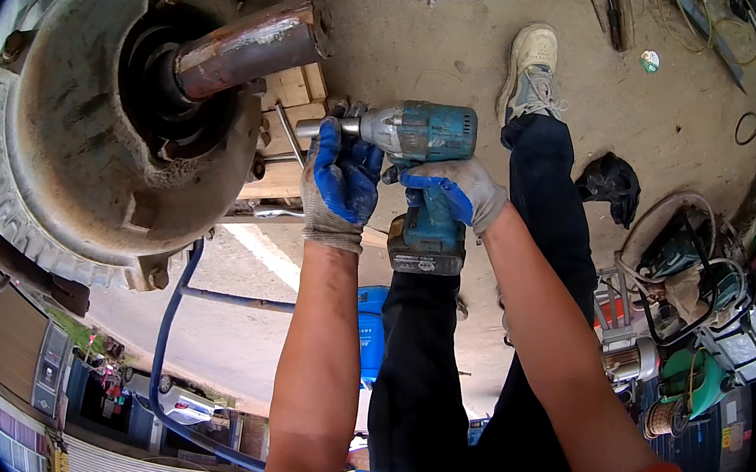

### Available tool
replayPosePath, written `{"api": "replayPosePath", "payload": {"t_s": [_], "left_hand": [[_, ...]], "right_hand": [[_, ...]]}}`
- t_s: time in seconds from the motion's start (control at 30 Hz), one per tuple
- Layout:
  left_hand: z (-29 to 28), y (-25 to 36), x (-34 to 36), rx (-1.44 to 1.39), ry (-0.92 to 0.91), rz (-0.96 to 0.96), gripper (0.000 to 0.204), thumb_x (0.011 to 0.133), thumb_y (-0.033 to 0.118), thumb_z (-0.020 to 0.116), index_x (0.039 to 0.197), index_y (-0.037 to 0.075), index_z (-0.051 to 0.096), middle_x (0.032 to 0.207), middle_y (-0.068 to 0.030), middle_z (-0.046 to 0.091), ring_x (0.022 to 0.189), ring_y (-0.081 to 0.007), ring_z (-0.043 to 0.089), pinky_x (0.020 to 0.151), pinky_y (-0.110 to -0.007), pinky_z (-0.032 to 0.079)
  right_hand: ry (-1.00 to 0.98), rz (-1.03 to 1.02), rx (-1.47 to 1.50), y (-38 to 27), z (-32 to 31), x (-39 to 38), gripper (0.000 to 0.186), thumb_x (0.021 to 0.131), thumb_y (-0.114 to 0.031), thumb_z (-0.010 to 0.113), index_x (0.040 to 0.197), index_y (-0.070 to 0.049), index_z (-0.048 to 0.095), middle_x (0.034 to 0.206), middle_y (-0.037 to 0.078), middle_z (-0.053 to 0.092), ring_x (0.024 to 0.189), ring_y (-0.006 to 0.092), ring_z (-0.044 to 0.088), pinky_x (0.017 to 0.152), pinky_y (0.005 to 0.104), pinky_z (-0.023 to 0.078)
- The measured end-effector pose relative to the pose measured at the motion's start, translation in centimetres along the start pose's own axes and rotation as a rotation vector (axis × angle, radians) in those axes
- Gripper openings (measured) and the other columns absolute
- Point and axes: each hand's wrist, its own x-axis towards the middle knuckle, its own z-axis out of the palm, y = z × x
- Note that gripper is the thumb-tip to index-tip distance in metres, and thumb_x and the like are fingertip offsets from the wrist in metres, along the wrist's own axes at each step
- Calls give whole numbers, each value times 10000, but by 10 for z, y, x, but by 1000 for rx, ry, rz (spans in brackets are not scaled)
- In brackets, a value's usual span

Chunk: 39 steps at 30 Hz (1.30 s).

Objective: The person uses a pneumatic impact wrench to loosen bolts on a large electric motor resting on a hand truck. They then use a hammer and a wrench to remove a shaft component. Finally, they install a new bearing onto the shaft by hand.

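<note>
My right hand (460, 189), in a grey and blue work glove, is wrapped round the handle of a teal cordless impact wrench (429, 130) with a black battery at its base. The tool lies level, its nose facing left. At that nose, my left hand (342, 181), gloved alike, has its fingers closed round a steel socket (316, 128); part of the socket sticks out past the fingers. Just left of it stands a large grey round machine housing (64, 134) with bolts on its face. A thick, partly rusty shaft (253, 47) juts from its dark centre opening.
Wooden boards (287, 90) beside the housing carry several metal tools, including a shiny wrench (277, 211). A blue bent pipe (170, 359) curves at lower left. Right, tools, hoses and a green machine (693, 383) crowd the floor. A black rag-like thing (610, 188) lies near my leg.
</note>
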Motion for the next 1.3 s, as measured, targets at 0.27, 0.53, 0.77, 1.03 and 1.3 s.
{"api": "replayPosePath", "payload": {"t_s": [0.27, 0.53, 0.77, 1.03, 1.3], "left_hand": [[-32, 40, 26, 53, -117, 62, 272, 1000, 230, 462, 1120, 32, 605, 1001, -117, 685, 976, -276, 655, 879, -431, 533], [-15, 33, 32, 161, 156, 159, 280, 978, 333, 519, 1032, 79, 623, 985, -105, 689, 910, -250, 671, 786, -377, 563], [-23, 38, 30, 89, 47, 169, 289, 977, 342, 518, 1050, 83, 624, 1005, -90, 694, 914, -239, 672, 775, -374, 564], [-16, 40, 26, 101, -5, 160, 267, 989, 313, 495, 1051, 86, 621, 1013, -96, 693, 934, -228, 670, 796, -372, 562], [18, 7, 18, 24, 9, 144, 256, 982, 276, 518, 1080, 49, 581, 1002, -114, 662, 985, -239, 634, 878, -384, 526]], "right_hand": [[-73, 73, 42, 8, 19, 53, 236, 765, -38, 740, 980, 23, 665, 818, 105, 670, 648, 179, 636, 576, 291, 541], [-39, 14, -43, 9, 29, 53, 320, 758, -38, 746, 1062, -3, 649, 924, 115, 693, 710, 185, 647, 592, 315, 538], [-76, 3, -33, 20, 21, 67, 353, 743, -16, 753, 1079, -18, 643, 957, 80, 691, 790, 176, 648, 650, 328, 550], [-156, -110, -80, 22, 13, 77, 400, 729, -18, 774, 1101, -13, 628, 1017, 75, 682, 888, 153, 635, 797, 303, 539], [-169, -276, -371, 56, -47, 84, 573, 818, -314, 721, 1298, -92, 499, 1280, 102, 564, 1184, 232, 527, 1034, 325, 407]]}}
